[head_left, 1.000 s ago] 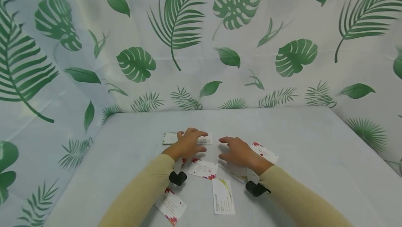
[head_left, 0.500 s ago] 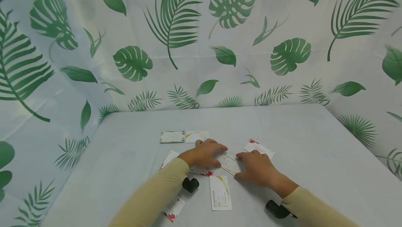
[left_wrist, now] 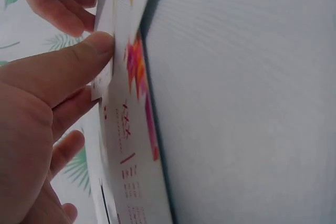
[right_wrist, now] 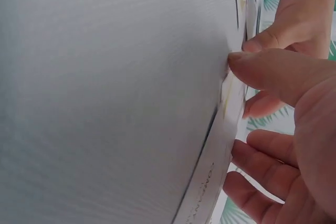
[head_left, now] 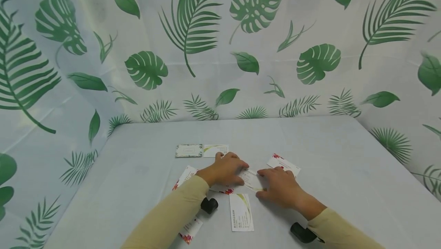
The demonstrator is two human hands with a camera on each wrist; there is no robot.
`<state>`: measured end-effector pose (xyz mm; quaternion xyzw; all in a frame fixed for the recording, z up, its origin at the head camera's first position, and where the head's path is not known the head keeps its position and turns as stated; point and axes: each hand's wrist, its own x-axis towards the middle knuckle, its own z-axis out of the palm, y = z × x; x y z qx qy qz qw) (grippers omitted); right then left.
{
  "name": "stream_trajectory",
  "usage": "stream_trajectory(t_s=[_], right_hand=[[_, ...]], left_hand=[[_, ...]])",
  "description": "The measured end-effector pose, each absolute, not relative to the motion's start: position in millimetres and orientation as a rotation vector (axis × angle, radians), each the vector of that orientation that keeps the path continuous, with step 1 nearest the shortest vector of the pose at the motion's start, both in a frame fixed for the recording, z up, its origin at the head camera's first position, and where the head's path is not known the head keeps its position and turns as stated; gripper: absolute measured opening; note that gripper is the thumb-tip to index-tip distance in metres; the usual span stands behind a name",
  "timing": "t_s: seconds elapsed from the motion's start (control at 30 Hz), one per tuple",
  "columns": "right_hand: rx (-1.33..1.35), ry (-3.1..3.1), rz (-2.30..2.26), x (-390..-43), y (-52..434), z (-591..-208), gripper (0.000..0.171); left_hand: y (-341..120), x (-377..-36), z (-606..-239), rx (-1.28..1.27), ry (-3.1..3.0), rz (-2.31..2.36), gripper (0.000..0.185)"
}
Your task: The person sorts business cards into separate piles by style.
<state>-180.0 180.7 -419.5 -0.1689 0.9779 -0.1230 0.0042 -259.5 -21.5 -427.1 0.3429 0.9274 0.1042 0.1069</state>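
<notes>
A white business card with a green-yellow curve lies between my two hands on the table. My left hand grips its left end, thumb on the near edge and index finger on the far one. At the right end, my right hand has its thumb and fingers on the edges in the same way. Beneath the left hand, a card with red and purple flowers is partly covered. Another flowered card sits just behind the right hand.
A leaf-bordered card and a green-curved card lie side by side at the back. An upright green-curved card lies in front. Flowered cards show partly under the left sleeve. Leaf-printed cloth stands behind the table.
Both hands have come from above the table onto the business card, the left moving right and nearer, uncovering the two back cards. Over the last half second they hardly move.
</notes>
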Motion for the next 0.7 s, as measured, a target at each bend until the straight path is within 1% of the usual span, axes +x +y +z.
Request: stream_trajectory(t_s=[0.2,0.47,0.6,0.7], right_hand=[[-0.553,3.083,-0.375,-181.8,182.1,-421.6,0.059],[-0.59,3.112,-0.36,-184.0,183.3,-424.0,0.059],[-0.613,3.142,-0.381,-184.8,183.2,-424.6,0.052],[-0.644,3.183,-0.402,-186.9,183.8,-425.8,0.048]], left_hand=[[-24.3,-258.5,-429.5,1.063,2.784,0.277,0.051],[-27.0,-256.4,-426.3,1.011,2.77,0.366,0.049],[-29.9,-256.2,-423.4,1.001,2.785,0.415,0.047],[-32.3,-257.2,-421.5,0.993,2.784,0.455,0.05]])
